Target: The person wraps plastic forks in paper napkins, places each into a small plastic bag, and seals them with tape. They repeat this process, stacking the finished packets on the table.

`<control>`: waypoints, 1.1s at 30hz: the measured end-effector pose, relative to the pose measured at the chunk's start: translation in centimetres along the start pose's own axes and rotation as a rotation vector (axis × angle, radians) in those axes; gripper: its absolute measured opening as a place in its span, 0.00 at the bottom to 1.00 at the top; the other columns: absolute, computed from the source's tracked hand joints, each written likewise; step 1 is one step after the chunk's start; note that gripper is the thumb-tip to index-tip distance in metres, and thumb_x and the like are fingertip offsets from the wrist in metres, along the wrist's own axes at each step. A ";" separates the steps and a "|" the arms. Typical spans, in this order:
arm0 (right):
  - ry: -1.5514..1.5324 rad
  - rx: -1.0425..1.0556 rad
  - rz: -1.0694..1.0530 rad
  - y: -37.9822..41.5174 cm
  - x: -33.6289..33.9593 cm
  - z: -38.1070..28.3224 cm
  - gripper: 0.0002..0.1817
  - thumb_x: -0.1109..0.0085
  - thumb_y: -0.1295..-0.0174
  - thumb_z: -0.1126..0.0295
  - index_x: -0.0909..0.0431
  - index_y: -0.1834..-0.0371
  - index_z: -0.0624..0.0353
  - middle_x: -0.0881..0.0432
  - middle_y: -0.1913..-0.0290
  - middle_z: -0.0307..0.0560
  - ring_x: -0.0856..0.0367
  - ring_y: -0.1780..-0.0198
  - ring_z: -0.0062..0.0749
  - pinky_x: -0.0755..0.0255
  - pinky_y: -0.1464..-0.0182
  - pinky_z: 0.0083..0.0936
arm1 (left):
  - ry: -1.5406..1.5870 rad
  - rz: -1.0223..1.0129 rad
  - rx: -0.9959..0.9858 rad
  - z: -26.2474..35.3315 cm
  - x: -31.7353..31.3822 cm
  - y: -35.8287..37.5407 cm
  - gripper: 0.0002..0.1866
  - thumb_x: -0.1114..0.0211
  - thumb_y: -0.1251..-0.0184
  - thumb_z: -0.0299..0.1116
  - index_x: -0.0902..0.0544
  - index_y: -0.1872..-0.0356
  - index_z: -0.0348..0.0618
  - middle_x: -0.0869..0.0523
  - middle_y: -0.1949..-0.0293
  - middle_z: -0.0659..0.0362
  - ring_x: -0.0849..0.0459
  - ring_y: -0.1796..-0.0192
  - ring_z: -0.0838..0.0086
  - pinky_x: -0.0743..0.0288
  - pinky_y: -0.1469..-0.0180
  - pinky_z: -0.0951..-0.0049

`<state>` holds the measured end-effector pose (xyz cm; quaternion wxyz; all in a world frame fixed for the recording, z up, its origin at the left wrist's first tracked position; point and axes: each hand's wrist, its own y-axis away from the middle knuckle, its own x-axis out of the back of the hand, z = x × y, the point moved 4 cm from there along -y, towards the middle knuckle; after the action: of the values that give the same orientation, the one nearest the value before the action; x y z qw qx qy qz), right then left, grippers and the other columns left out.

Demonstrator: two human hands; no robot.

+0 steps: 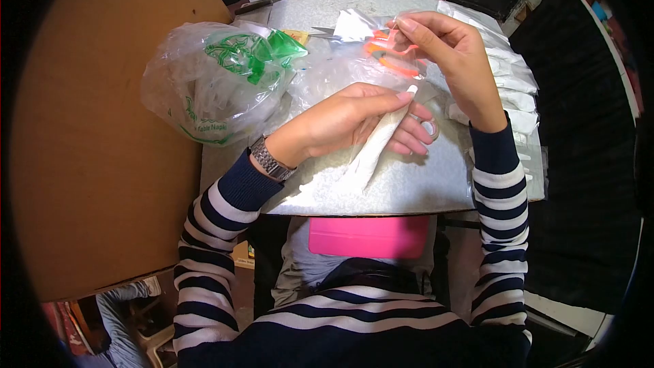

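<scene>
My left hand (pixel 361 119) is closed around a white rolled paper napkin (pixel 375 150). The roll slants up to the right, and a narrow white tip sticks out beside my thumb. Above it, my right hand (pixel 446 48) pinches thumb and forefinger together; whatever is between them is too small or clear to make out. Orange-handled scissors (pixel 392 61) lie just left of my right hand, partly covered by clear plastic. A small roll of tape (pixel 429 129) shows by my left fingertips.
A clear plastic bag with green print (pixel 218 82) bulges at the table's left. Several white wrapped bundles (pixel 514 82) line the right side. A brown board (pixel 102 129) stands along the left. Something flat and pink (pixel 368 236) rests on my lap below the table edge.
</scene>
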<state>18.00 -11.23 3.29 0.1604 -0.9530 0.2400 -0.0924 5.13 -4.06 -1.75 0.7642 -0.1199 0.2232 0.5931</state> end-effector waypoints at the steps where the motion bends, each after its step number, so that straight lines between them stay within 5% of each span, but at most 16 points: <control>1: -0.007 -0.001 0.005 0.0 0.0 0.1 0.16 0.38 0.33 0.63 0.17 0.52 0.65 0.13 0.57 0.45 0.19 0.59 0.19 0.27 0.54 0.17 | -0.002 0.017 -0.031 0.1 0.1 0.0 0.28 0.59 0.18 0.44 0.31 0.39 0.21 0.18 0.49 0.37 0.16 0.46 0.55 0.22 0.41 0.64; 13: -0.177 0.006 0.102 -0.2 0.4 0.2 0.12 0.39 0.34 0.67 0.17 0.54 0.64 0.16 0.64 0.41 0.17 0.63 0.22 0.22 0.59 0.17 | 0.033 0.054 -0.103 -0.6 0.4 -0.4 0.26 0.54 0.20 0.42 0.29 0.41 0.23 0.16 0.51 0.40 0.14 0.50 0.58 0.20 0.45 0.66; 28: -0.054 0.168 0.340 -0.2 1.1 -0.9 0.10 0.36 0.35 0.68 0.16 0.58 0.63 0.17 0.67 0.38 0.23 0.72 0.15 0.32 0.71 0.11 | -0.122 0.193 -0.230 0.1 0.5 -0.3 0.13 0.41 0.26 0.30 0.22 0.50 0.28 0.13 0.57 0.45 0.12 0.55 0.65 0.17 0.48 0.71; 33: 0.052 0.239 0.295 -0.1 1.6 -0.9 0.09 0.43 0.31 0.71 0.18 0.54 0.65 0.14 0.57 0.47 0.23 0.67 0.15 0.33 0.70 0.12 | -0.078 0.188 -0.192 0.0 0.3 -0.3 0.14 0.42 0.25 0.32 0.22 0.51 0.28 0.13 0.57 0.44 0.12 0.54 0.64 0.17 0.48 0.70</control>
<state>19.19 -12.15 4.28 0.2782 -0.8790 0.3682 -0.1202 5.50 -3.90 -1.88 0.6985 -0.1480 0.1455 0.6849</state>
